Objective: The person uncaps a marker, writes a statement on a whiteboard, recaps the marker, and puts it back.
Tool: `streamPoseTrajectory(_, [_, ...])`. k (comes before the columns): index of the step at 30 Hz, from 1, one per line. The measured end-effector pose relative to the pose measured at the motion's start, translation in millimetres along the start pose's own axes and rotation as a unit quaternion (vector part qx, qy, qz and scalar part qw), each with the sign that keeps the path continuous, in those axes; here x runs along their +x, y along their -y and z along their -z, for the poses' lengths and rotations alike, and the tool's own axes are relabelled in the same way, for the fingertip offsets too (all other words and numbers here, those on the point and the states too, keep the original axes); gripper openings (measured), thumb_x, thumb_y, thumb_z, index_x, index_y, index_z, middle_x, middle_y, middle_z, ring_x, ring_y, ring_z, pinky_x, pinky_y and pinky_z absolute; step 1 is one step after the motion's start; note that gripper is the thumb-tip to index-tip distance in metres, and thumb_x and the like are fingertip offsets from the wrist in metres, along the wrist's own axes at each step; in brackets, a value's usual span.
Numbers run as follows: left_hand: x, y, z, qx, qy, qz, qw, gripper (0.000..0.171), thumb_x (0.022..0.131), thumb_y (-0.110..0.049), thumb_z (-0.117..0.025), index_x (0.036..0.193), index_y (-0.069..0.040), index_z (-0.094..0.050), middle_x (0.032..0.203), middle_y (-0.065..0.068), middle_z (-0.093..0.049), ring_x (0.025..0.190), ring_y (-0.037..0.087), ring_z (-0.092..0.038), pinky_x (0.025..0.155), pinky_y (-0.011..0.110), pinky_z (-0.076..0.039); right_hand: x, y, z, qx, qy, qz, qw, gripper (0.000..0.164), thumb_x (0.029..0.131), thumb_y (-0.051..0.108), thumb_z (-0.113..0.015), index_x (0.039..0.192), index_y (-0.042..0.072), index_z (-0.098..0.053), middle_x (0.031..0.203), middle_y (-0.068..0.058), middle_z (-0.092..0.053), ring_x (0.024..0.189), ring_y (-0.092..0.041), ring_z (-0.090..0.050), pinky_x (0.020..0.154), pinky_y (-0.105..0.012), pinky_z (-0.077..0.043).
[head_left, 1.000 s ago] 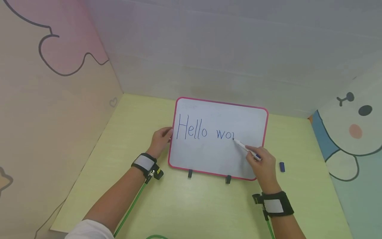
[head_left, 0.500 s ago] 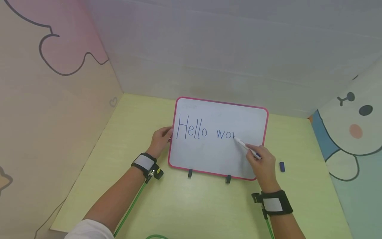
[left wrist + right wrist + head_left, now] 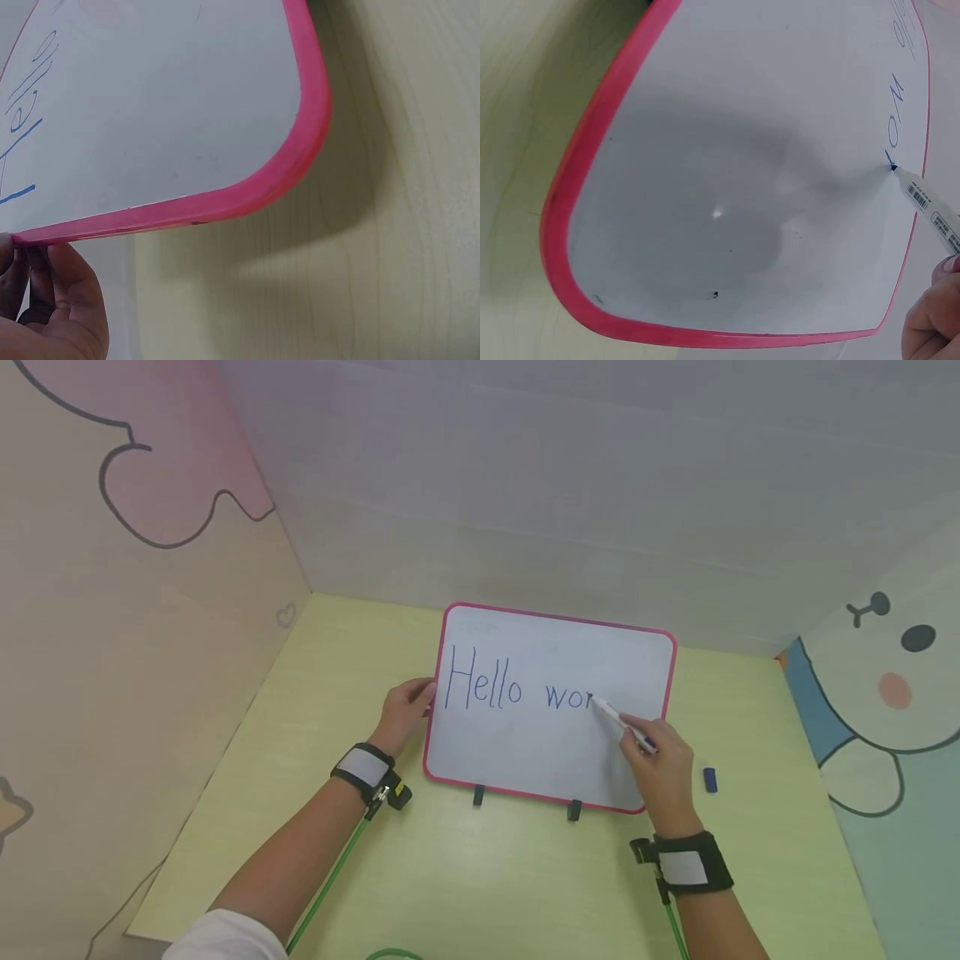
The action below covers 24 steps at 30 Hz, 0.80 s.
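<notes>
A whiteboard (image 3: 517, 743) with a pink frame stands tilted on the table, and blue handwriting on it reads "Hello wor". My left hand (image 3: 403, 714) grips the board's left edge; in the left wrist view its thumb and fingers (image 3: 79, 289) pinch the pink frame. In my right hand (image 3: 663, 768) is a white marker (image 3: 618, 718), held like a pen. The marker's dark tip touches the board at the end of the letter "r", as the right wrist view shows. Part of the marker is covered by the fingers.
A blue marker cap (image 3: 709, 779) lies on the pale yellow table (image 3: 480, 885), right of the board. Two black feet (image 3: 478, 795) jut out below the board's lower edge. Walls enclose the table at the back and sides. A green cable (image 3: 330, 885) runs along the left forearm.
My right hand has moved the marker tip slightly up and to the right, adding the curve of the "r". The left hand keeps its hold on the board's edge.
</notes>
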<state>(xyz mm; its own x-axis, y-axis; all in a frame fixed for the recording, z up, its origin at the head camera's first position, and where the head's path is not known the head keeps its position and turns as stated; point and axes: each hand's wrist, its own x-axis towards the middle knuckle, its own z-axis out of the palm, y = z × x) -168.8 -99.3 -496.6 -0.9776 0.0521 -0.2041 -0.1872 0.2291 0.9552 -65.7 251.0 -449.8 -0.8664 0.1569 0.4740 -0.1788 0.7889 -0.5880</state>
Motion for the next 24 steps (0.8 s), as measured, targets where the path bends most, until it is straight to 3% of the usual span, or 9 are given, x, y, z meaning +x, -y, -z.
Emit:
streamPoseTrajectory(14, [-1.9, -2.1, 1.0, 0.003, 0.002, 0.000, 1.0000, 0.044, 0.097, -0.035, -0.052, 0.131, -0.007, -0.053, 0.125, 0.010, -0.059, 0.106, 0.024, -0.058, 0.093, 0.037, -0.052, 0, -1, 4, -0.001, -0.009, 0.006, 1.000, 0.020, 0.084, 0.005, -0.064, 0.102, 0.005, -0.072, 0.080, -0.009, -0.064, 0.069, -0.013, -0.049, 0.055, -0.005, -0.036])
streamPoseTrajectory(24, [-2.0, -2.6, 1.0, 0.001, 0.007, -0.001, 1.0000, 0.044, 0.097, -0.034, -0.052, 0.132, -0.006, -0.053, 0.126, 0.011, -0.058, 0.107, 0.024, -0.058, 0.093, 0.037, -0.052, -5, -13, 8, 0.063, -0.052, 0.021, 0.996, 0.022, 0.082, -0.001, -0.063, 0.101, 0.006, -0.073, 0.076, -0.006, -0.062, 0.067, -0.004, -0.044, 0.052, -0.012, -0.034])
